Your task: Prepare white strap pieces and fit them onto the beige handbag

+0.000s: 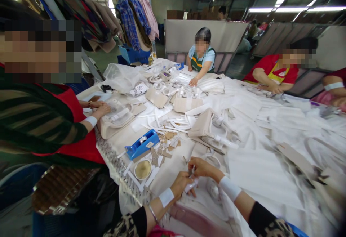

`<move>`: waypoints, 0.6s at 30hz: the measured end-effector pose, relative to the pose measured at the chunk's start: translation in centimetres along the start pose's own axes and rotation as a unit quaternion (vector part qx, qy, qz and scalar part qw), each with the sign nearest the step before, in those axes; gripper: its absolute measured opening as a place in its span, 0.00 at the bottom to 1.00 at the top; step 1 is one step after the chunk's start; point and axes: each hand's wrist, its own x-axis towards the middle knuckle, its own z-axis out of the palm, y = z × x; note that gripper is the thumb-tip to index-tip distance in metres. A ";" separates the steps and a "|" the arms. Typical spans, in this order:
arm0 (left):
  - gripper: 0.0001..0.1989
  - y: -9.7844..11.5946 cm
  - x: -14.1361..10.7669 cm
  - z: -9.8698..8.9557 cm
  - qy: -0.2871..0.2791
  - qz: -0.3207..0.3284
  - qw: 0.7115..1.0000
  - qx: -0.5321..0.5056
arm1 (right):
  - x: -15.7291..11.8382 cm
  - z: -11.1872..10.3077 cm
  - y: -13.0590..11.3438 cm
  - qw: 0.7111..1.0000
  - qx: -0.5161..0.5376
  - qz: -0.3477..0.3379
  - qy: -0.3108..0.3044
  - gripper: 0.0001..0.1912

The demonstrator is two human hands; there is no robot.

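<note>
My left hand [180,184] and my right hand [202,168] meet low in the view, just above the table's near edge. Both grip a small rolled piece of white fabric [191,186], and its exact form is partly hidden by my fingers. A blue tape dispenser [142,144] lies up and to the left of my hands. Closer to my left hand sits a round tan disc [142,169]. A beige fabric panel [204,123] lies beyond my right hand, among white straps and cut pieces.
The long table [270,183] is covered in white cloth, beige panels and plastic bags. Co-workers sit around it, one with hands [96,106] on a beige panel at left. Clothes hang at the far left, a blue crate [133,54] stands behind, and partitions stand beyond.
</note>
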 end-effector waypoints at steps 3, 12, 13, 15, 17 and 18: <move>0.12 0.1 -0.1 0.1 0.008 -0.001 1.000 0.003 | 0.0 0.4 0.0 1.000 -0.012 -0.006 0.015 0.11; 0.12 0.4 0.1 0.0 0.024 -0.003 0.999 0.022 | -1.4 3.2 0.4 0.990 -0.073 -0.045 0.110 0.10; 0.11 0.4 0.1 -0.1 0.024 -0.003 0.999 0.022 | -1.8 3.4 0.4 0.988 -0.081 -0.060 0.117 0.11; 0.11 0.2 0.1 -0.2 0.025 -0.005 0.999 0.020 | -2.5 3.7 0.3 0.984 -0.094 -0.092 0.121 0.12; 0.12 0.0 0.1 -0.3 0.020 -0.009 1.000 0.018 | -3.1 3.6 0.3 0.981 -0.104 -0.121 0.114 0.13; 0.12 -0.1 0.0 -0.4 0.016 -0.010 1.000 0.017 | -3.4 3.5 0.4 0.979 -0.109 -0.138 0.107 0.13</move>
